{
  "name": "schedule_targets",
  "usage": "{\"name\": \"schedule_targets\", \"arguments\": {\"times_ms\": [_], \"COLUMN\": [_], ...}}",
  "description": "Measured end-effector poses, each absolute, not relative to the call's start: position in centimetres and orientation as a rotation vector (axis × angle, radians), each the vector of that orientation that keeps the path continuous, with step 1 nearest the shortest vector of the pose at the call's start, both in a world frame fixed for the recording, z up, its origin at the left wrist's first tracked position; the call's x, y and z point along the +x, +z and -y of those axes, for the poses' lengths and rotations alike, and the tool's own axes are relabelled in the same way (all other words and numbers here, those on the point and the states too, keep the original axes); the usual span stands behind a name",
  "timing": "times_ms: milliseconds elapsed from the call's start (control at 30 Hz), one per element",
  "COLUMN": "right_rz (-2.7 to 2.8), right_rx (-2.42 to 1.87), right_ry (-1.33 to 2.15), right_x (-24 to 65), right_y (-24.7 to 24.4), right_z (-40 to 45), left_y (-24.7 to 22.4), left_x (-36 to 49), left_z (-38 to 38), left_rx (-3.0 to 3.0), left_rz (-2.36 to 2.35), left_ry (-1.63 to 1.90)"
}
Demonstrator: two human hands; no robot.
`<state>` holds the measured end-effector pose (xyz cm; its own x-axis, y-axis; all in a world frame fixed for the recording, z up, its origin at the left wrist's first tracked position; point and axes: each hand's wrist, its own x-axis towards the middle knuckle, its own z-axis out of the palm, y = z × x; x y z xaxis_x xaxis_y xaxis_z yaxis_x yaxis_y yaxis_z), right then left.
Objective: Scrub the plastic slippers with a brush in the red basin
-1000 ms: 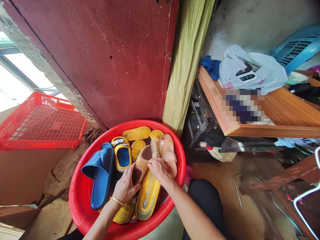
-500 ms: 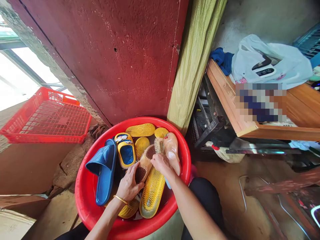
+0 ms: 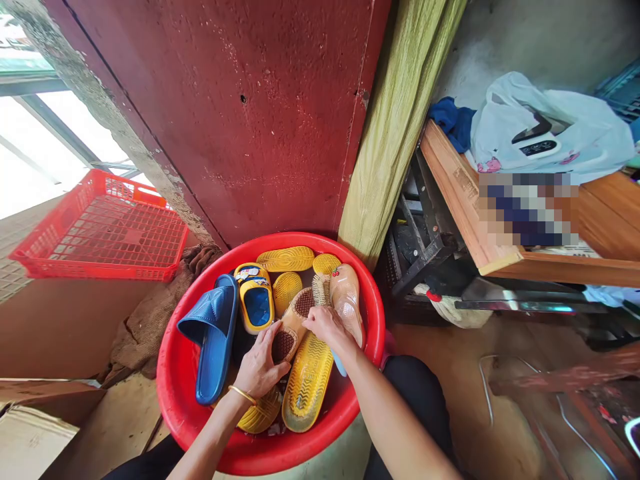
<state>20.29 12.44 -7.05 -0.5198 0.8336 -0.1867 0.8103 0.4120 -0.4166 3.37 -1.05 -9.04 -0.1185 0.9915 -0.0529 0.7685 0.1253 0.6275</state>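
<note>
My left hand [image 3: 261, 363], a bangle on its wrist, grips the heel end of a tan shoe [image 3: 294, 327], which lies sole up and shows brown textured patches. In my right hand [image 3: 326, 325] is a scrub brush [image 3: 321, 289]; its bristles stick out past my fist and a bit of blue handle shows below. Both hands are over a red basin [image 3: 169, 400] with some water. Around them lie a blue slipper [image 3: 214, 347], a small yellow-and-blue clog [image 3: 256, 300], a yellow sole [image 3: 307, 383] and a clear beige shoe [image 3: 345, 300] with a red ornament.
A red plastic crate [image 3: 105, 233] rests on cardboard at the left. Behind the basin stands a dark red door panel [image 3: 235, 133] beside a yellowish post [image 3: 400, 127]. To the right, a wooden tray [image 3: 500, 261] carries a white plastic bag [image 3: 550, 133].
The whole view has shifted slightly, so the basin sits a little further right. Both hands keep their hold on the shoe and the brush, with hardly any movement.
</note>
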Motion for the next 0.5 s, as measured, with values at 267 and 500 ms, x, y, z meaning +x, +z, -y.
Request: {"name": "schedule_targets", "arguments": {"times_ms": [267, 500], "right_rz": [2.59, 2.576], "right_rx": [-1.445, -1.382], "right_ry": [0.697, 0.659], "right_x": [20.8, 21.3], "right_y": [-7.5, -7.8], "right_z": [-12.5, -12.3], "left_y": [-9.1, -9.0], "left_x": [2.7, 2.2], "left_z": [0.9, 0.7], "left_rx": [1.638, 1.598], "left_rz": [-1.909, -1.888], "left_ry": [0.68, 0.695]}}
